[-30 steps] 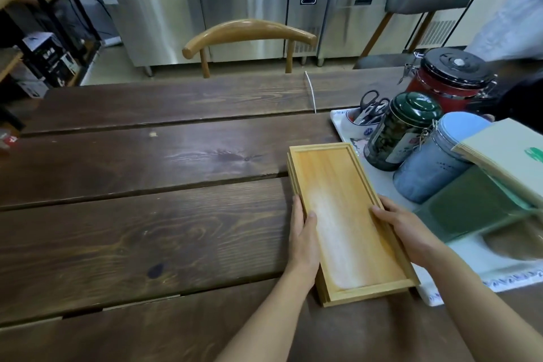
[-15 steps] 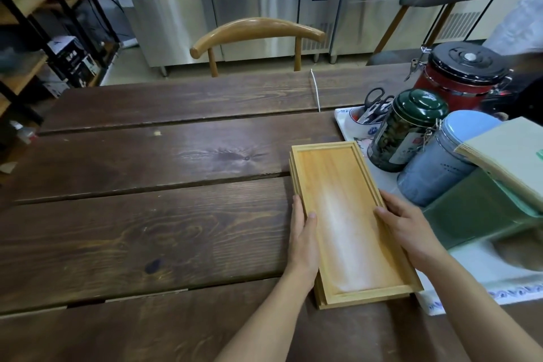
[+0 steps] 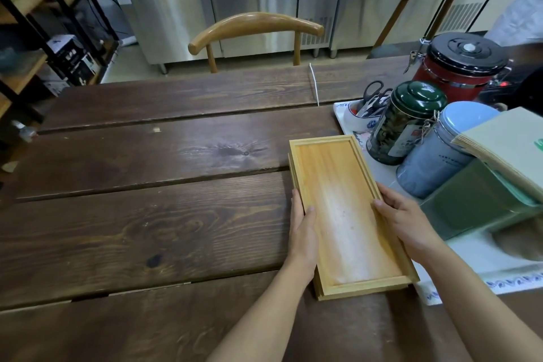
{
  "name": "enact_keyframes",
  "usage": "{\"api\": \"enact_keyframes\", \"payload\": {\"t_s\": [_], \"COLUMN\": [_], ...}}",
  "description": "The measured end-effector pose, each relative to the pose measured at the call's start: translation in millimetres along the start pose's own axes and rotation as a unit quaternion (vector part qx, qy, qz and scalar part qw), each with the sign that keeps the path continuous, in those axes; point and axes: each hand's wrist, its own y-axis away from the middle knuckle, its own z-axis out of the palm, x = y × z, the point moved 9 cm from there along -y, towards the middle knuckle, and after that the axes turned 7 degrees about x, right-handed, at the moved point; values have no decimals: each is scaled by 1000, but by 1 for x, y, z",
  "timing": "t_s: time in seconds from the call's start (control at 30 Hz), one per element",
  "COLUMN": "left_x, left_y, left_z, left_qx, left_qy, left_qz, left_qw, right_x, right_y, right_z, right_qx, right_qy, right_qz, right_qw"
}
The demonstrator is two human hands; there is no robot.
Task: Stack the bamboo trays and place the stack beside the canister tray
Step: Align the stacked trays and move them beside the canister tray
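A stack of rectangular bamboo trays lies on the dark wooden table, its right long side against the white canister tray. My left hand grips the stack's left long edge, thumb over the rim. My right hand holds the right long edge, thumb on the rim. The lower tray's edges show at the left side and the near end.
On the white tray stand a green tin, a blue-lidded jar, a red canister with a black lid, a cup of scissors, a green box and paper sheets. A wooden chair stands beyond the table.
The hands stay on the stack's two long edges. The view has shifted slightly; the stack keeps its place beside the white tray.
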Motion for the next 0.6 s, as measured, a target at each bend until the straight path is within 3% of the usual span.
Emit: {"api": "enact_keyframes", "payload": {"t_s": [0.6], "left_x": [-6], "left_y": [8], "left_z": [-3], "left_qx": [17], "left_qy": [-3], "left_qz": [11], "left_qw": [1000], "right_x": [1], "right_y": [10], "right_z": [-3], "right_qx": [-6], "right_qy": [24], "right_qz": [11], "right_qw": [1000]}}
